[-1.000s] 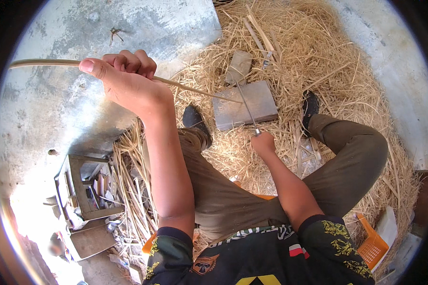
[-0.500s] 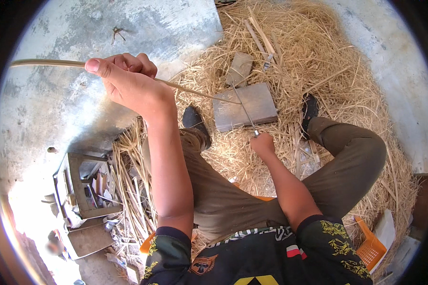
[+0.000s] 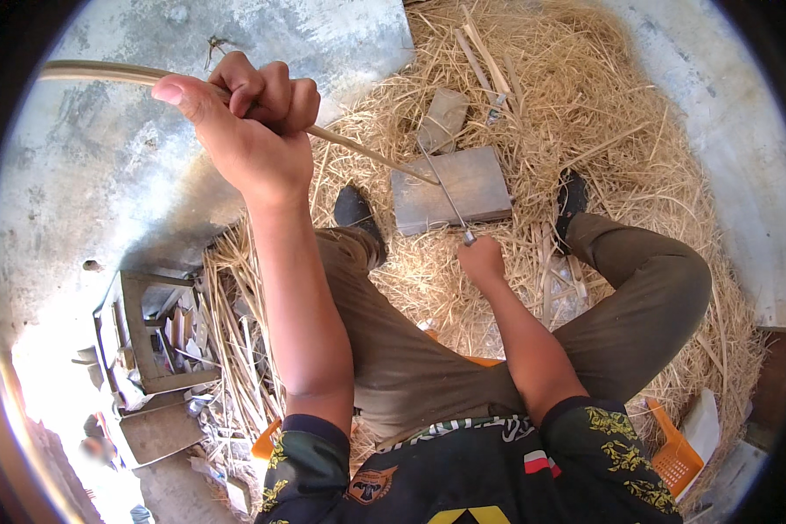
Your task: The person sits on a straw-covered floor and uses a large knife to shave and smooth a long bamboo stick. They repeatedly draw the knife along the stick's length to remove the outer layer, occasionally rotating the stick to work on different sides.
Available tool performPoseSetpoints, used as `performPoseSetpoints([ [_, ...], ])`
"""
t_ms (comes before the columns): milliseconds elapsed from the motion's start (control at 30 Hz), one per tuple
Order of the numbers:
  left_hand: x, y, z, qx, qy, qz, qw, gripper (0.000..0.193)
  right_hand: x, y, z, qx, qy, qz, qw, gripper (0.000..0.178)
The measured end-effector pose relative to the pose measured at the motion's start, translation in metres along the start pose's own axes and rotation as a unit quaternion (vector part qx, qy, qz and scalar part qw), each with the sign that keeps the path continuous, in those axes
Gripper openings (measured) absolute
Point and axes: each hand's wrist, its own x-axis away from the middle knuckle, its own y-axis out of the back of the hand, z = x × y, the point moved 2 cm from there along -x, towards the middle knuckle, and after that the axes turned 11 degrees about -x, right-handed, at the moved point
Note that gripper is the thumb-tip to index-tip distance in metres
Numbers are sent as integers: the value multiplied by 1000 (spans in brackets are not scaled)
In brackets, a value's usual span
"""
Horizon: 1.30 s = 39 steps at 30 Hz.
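Observation:
My left hand [image 3: 258,131] is raised at the upper left, its fingers wrapped round a long, thin cane-like strip [image 3: 362,150]. From this hand one end of the strip runs out to the left, and the other slopes down to a thin knife blade over a flat brown block [image 3: 485,179]. Low in front of me, my right hand [image 3: 483,260] is closed round the handle of the knife [image 3: 452,203]. Its narrow blade points away from me across the block and crosses the strip's tip. The handle is mostly hidden in the fist.
Pale shavings [image 3: 576,105] are heaped around the block and my feet. Beyond the block lies a greyish flat piece [image 3: 444,118]. On the left are a bundle of strips [image 3: 244,341] and a wooden frame [image 3: 140,349] with litter inside. An orange plastic basket [image 3: 675,463] stands at the lower right.
My left hand has moved a little up and left, and the strip slopes more steeply. The right hand and knife have barely shifted.

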Motion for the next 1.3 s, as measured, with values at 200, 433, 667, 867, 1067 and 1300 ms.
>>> performPoseSetpoints([
  [200,-3,6,1,-11,-4,-41,999,72,6,19,43,-68,74,-7,995,30],
  [433,2,-7,-3,-22,-1,-35,999,71,4,9,12,44,-29,7,999,30],
  [667,-1,-3,0,-32,-11,-51,998,71,11,24,51,-31,31,12,999,29],
  [867,1,-12,-3,-45,1,-84,995,70,1,5,-13,51,-34,9,998,32],
  [1067,0,-11,-4,-80,-44,-118,989,70,-4,0,-26,-27,-45,14,999,31],
  [1300,-4,-3,-2,-4,2,-88,996,71,-7,4,9,-113,23,1,993,31],
])
